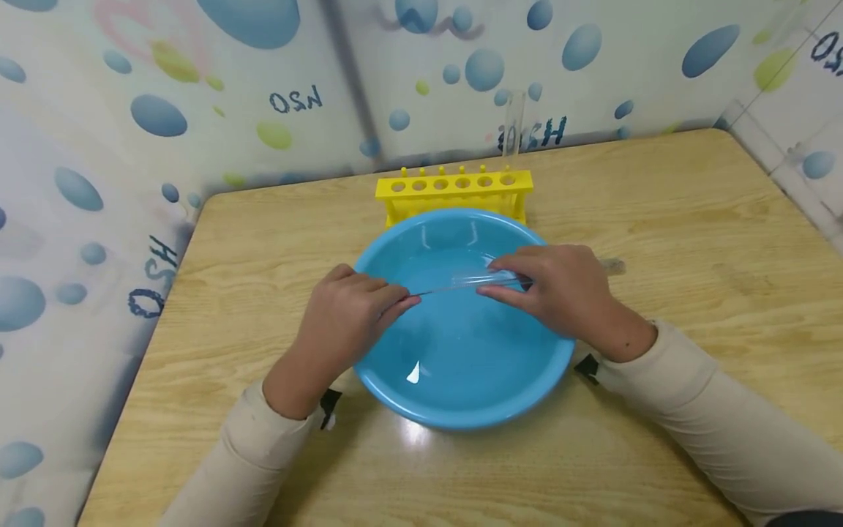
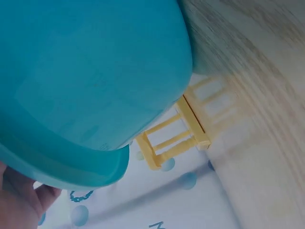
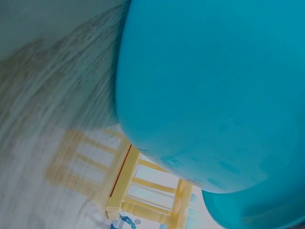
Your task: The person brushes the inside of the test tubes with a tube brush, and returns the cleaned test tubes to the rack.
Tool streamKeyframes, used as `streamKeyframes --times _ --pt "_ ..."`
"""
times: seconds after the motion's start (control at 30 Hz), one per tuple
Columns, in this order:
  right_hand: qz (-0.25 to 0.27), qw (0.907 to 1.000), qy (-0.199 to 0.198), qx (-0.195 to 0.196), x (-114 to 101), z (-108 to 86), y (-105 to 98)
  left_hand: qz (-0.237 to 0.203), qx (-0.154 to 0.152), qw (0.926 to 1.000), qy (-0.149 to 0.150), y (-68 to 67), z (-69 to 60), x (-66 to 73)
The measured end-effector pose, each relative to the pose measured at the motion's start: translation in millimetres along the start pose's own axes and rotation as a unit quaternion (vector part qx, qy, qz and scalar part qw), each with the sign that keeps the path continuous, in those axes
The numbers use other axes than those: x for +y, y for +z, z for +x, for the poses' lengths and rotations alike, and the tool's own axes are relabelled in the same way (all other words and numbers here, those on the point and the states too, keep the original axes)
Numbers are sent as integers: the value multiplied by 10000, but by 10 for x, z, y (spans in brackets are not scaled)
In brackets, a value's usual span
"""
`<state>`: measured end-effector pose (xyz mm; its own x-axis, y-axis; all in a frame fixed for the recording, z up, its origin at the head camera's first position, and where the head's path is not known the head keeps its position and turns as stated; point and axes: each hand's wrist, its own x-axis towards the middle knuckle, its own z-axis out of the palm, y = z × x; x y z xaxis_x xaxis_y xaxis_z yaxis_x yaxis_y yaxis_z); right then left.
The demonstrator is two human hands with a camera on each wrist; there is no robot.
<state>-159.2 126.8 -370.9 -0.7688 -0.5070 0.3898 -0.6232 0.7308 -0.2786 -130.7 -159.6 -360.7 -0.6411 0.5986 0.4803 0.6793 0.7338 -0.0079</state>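
Over a blue basin [image 1: 461, 417] my two hands hold a clear glass test tube and a thin-handled brush. My right hand [image 1: 566, 289] grips the test tube [image 1: 470, 279], which lies nearly level. Its far end, greyish inside, shows past the right hand. My left hand [image 1: 349, 311] pinches the thin wire handle of the test tube brush [image 1: 437, 290], which runs toward the tube. Fingers hide part of both things. In the left wrist view only part of the left hand [image 2: 21, 200] shows beyond the basin's rim; the right wrist view shows no hand.
Behind the basin stands a yellow test tube rack [image 1: 454, 184], with an upright clear tube [image 1: 514, 128] at its right end. The wooden table [image 1: 276, 249] meets a patterned wall [image 1: 250, 110] at the back. Water appears to lie in the basin.
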Motion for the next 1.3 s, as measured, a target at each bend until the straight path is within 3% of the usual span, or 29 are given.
streamKeyframes --times 0.07,0.1,0.2,0.3,0.37,0.43,0.63,0.7,0.8,0.97,1.03,1.13,1.3 --pt "8 10000 -5 -62 1 -5 -4 -727 -279 9969 -93 18 -7 -17" --pt "15 9999 -10 -99 0 -9 -5 -1205 -471 9914 -202 22 -7 -23" --pt "23 9998 -32 -178 -3 -11 -7 -2587 -976 9583 -726 25 -6 -46" --pt "45 9998 -66 -196 -6 -2 -10 -3430 -1277 9222 -1245 9 -3 -68" --pt "66 9997 -97 -205 -10 7 -10 -3634 -1326 9111 -1419 0 -8 -78" --pt "68 9997 -121 -199 -13 12 -9 -3671 -1340 9085 -1480 5 -5 -75" --pt "-64 9997 -174 -150 -5 14 -7 -3038 -1357 9350 -1224 45 15 -42" --pt "-79 9997 -185 -156 -1 18 -12 -3078 -1354 9344 -1177 41 20 -44" --pt "-53 9997 -170 -171 0 17 -16 -3392 -1354 9222 -1275 52 16 -58" --pt "-14 9998 -167 -107 -3 0 -14 -4164 -1329 8869 -1495 41 8 -98" --pt "-14 9998 -208 10 -3 0 -12 -4350 -1351 8767 -1546 8 11 -120" --pt "22 9995 -258 180 -2 5 -5 -4468 -1403 8690 -1599 -43 8 -156" --pt "145 9995 -246 168 0 -7 7 -4473 -1465 8662 -1676 -85 -33 -207"
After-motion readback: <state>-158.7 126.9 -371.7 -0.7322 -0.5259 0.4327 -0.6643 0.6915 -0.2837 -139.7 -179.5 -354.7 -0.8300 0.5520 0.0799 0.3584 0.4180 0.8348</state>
